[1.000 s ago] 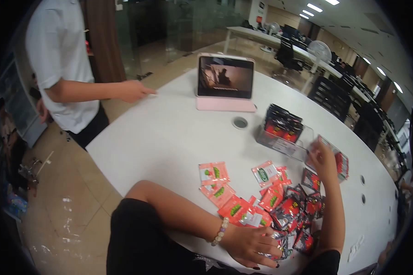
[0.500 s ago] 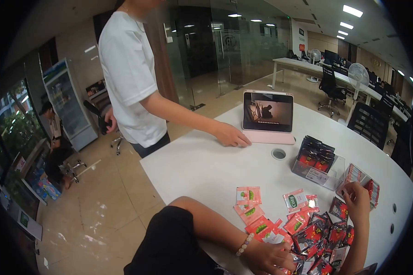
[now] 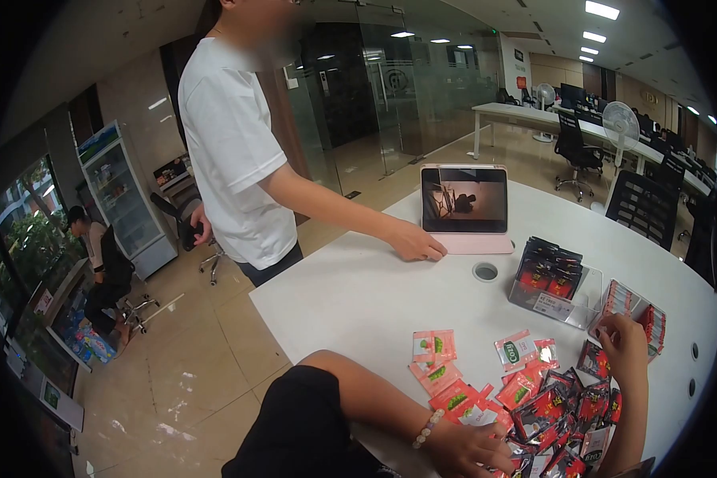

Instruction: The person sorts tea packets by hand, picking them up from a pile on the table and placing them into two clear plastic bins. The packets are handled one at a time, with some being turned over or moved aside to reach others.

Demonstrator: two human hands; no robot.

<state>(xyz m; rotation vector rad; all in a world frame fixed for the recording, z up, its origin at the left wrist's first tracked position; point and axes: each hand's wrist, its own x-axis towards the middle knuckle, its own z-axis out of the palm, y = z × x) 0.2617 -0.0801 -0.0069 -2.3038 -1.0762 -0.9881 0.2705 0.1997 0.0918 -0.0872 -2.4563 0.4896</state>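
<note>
Taking the clear box [image 3: 567, 314] as the reference, the loose dark sachets [image 3: 542, 410] lie on the near side of it, heaped and overlapping on the counter [image 3: 350, 287]. Peach sachets [image 3: 434, 346] spread to the left of that heap, and some run in among the dark ones, so the two kinds could be gathered together by mistake. Because the heap is slippery-looking and unsorted, a careless drag of the forearm might scatter it. The black packets [image 3: 546, 271] stand well above the walls of the clear box; a bump there could topple them. The second box [image 3: 636, 305], just to the right of the clear box, might be shoved askew if the right wrist catches its edge.

The left hand [image 3: 470, 450], well nearer the wearer than the clear box, is palm down with loosely curled fingers over the heap's near edge; whether it grips a sachet cannot be told. The right hand [image 3: 623, 338], to the near right of the clear box, is half closed at the second box's near end, thumb and fingers bent close together; whether anything is pinched between them is hidden.
</note>
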